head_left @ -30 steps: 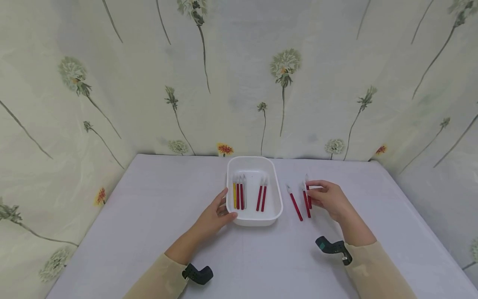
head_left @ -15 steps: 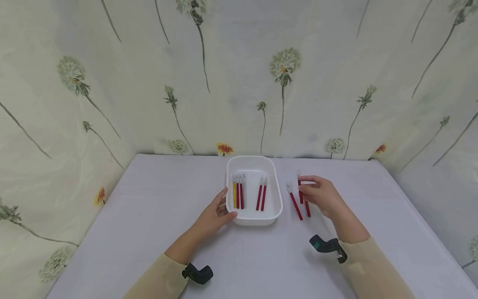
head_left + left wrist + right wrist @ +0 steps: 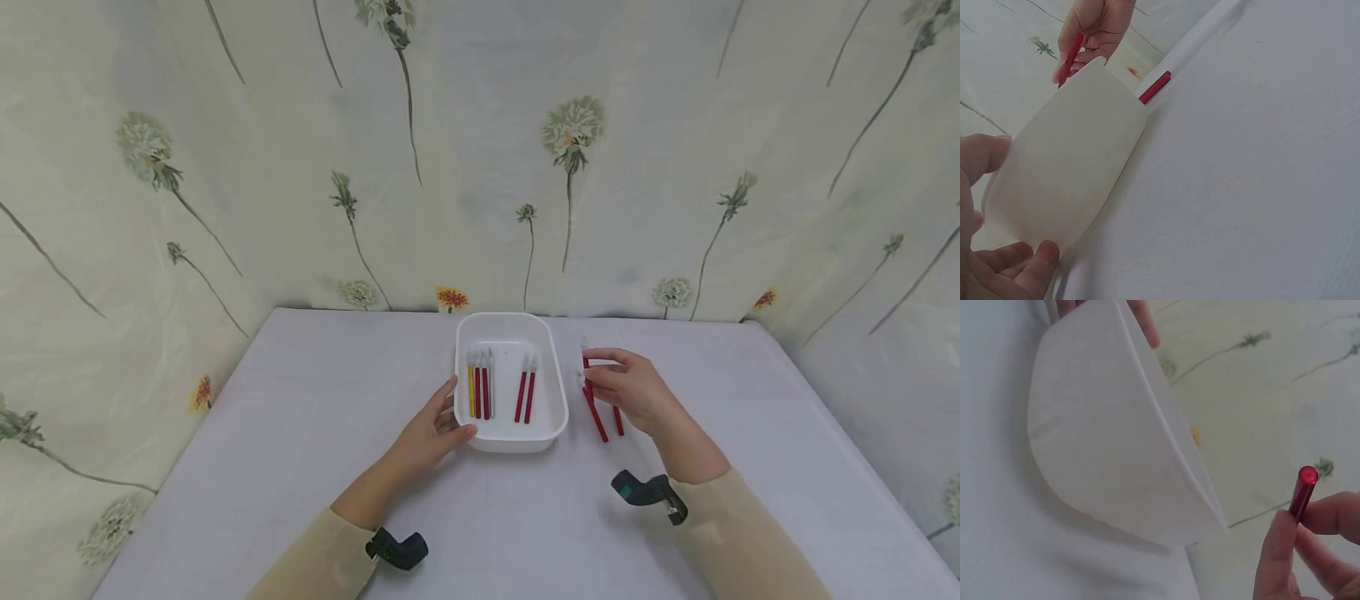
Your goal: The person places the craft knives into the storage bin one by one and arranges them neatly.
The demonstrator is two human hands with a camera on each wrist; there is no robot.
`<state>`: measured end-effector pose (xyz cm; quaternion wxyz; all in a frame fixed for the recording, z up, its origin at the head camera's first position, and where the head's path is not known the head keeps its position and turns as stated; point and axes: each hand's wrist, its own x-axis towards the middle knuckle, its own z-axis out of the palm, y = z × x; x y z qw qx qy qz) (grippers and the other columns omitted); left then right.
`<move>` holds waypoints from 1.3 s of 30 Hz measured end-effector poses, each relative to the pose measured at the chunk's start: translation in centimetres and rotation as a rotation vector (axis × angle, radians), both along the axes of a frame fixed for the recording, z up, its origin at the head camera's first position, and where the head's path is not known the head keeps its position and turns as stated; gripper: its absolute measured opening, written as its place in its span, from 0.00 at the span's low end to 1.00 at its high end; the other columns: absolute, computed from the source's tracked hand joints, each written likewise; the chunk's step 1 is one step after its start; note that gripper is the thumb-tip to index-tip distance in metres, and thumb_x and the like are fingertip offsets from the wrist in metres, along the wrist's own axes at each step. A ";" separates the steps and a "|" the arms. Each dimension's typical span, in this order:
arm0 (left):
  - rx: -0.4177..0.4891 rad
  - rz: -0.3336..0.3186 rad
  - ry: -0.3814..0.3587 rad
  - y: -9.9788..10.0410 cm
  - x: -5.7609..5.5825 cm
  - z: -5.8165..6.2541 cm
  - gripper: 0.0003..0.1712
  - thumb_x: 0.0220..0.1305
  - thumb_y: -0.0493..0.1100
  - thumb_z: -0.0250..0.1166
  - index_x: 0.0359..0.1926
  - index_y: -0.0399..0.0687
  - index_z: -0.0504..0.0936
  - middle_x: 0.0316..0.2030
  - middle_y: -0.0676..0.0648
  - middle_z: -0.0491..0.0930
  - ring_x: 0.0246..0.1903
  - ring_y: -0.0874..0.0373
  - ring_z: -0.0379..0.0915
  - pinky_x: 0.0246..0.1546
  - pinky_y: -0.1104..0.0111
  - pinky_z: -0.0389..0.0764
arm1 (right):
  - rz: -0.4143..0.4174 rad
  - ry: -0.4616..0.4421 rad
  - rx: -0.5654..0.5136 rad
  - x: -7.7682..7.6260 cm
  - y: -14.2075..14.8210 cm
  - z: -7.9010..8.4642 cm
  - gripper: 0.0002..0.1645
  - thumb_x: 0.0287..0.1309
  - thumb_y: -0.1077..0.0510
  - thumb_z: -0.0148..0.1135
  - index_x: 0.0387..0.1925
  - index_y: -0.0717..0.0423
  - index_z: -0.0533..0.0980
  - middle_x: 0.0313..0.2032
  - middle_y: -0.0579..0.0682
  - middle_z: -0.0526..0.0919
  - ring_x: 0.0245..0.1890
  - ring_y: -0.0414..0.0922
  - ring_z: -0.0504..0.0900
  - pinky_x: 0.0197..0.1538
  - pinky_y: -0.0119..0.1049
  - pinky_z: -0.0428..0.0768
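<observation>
Both hands are busy over the desk [image 3: 341,383]: the left hand [image 3: 426,429] grips the tray [image 3: 513,447] at its near-left corner, thumb on the near rim, while the right hand [image 3: 630,390] pinches 1 red pen [image 3: 1302,495] between thumb and fingertips. White, deep-sided and round-cornered, the tray stands flat on the desk; a firm, quiet hold seems best, since a tug could jog the pens inside. Moving the held pen well probably calls for a light pinch, its length kept clear of the tray's rim and the loose pens. Inside the tray, 1 yellow pen [image 3: 472,392], 2 red pens [image 3: 486,394] and 1 silvery pen [image 3: 492,396] lie side by side on the left; a red pair [image 3: 521,397] lies on the right. 2 loose pens [image 3: 596,417], also red, lie on the desk beside the tray. Just right of the tray, above the desk, the held pen shows a slim, glossy red barrel with a flat, ringed round end; its other tip is pale, too small to make out.
</observation>
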<state>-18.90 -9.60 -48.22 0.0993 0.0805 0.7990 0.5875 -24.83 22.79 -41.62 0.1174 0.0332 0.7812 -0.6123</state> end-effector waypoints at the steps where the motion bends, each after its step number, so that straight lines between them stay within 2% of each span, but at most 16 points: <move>1: 0.002 0.000 0.000 0.0 0.0 0.0 0.51 0.66 0.49 0.69 0.80 0.58 0.48 0.73 0.38 0.62 0.69 0.40 0.63 0.62 0.50 0.73 | 0.003 -0.001 -0.005 0.0 -0.1 0.1 0.31 0.69 0.58 0.61 0.69 0.61 0.66 0.63 0.69 0.71 0.47 0.46 0.83 0.51 0.35 0.84; 4: 0.002 0.002 -0.001 0.0 0.0 0.1 0.50 0.66 0.48 0.69 0.80 0.58 0.48 0.73 0.38 0.62 0.69 0.40 0.64 0.62 0.50 0.73 | 0.012 -0.002 -0.018 -0.1 -0.6 0.2 0.31 0.69 0.58 0.61 0.69 0.61 0.67 0.61 0.67 0.73 0.44 0.41 0.84 0.50 0.34 0.84; 8: -0.003 0.003 0.002 0.0 0.0 0.1 0.50 0.65 0.48 0.69 0.80 0.58 0.49 0.73 0.38 0.62 0.69 0.40 0.64 0.62 0.50 0.73 | 0.029 -0.001 -0.042 -0.2 -1.5 0.4 0.31 0.68 0.59 0.62 0.69 0.62 0.67 0.60 0.69 0.74 0.43 0.43 0.84 0.50 0.34 0.84; 15: -0.005 -0.001 -0.003 -0.1 -0.1 -0.1 0.51 0.65 0.49 0.69 0.80 0.60 0.48 0.73 0.38 0.61 0.69 0.40 0.63 0.62 0.50 0.73 | 0.069 0.004 -0.072 -0.5 -3.3 0.6 0.30 0.69 0.60 0.60 0.69 0.64 0.66 0.62 0.70 0.72 0.54 0.55 0.81 0.53 0.36 0.83; 21: -0.009 0.001 0.001 -0.1 0.0 0.0 0.50 0.65 0.48 0.69 0.80 0.59 0.49 0.73 0.38 0.62 0.69 0.40 0.63 0.62 0.50 0.73 | 0.092 -0.009 -0.072 -0.9 -5.0 0.5 0.29 0.69 0.60 0.60 0.68 0.62 0.67 0.62 0.70 0.72 0.54 0.54 0.81 0.55 0.37 0.82; 28: -0.001 -0.002 -0.001 -0.1 0.0 -0.1 0.50 0.66 0.48 0.69 0.80 0.59 0.49 0.73 0.38 0.62 0.69 0.40 0.64 0.62 0.50 0.73 | 0.103 -0.035 -0.083 -1.1 -7.2 0.5 0.28 0.69 0.62 0.59 0.68 0.62 0.67 0.63 0.69 0.72 0.59 0.60 0.78 0.59 0.43 0.80; 32: -0.001 -0.004 -0.002 -0.1 0.0 -0.1 0.50 0.66 0.48 0.69 0.80 0.59 0.49 0.73 0.38 0.62 0.69 0.41 0.64 0.62 0.50 0.73 | 0.098 -0.055 -0.084 -1.3 -8.1 0.2 0.29 0.69 0.62 0.60 0.68 0.62 0.67 0.63 0.69 0.72 0.56 0.59 0.79 0.58 0.42 0.81; 39: 0.005 -0.006 -0.004 -0.1 -0.1 -0.2 0.50 0.65 0.49 0.69 0.80 0.60 0.49 0.73 0.38 0.62 0.69 0.40 0.64 0.62 0.50 0.74 | 0.051 -0.113 -0.131 -1.7 -9.5 -0.7 0.27 0.69 0.62 0.59 0.67 0.61 0.69 0.62 0.67 0.73 0.42 0.47 0.81 0.48 0.33 0.84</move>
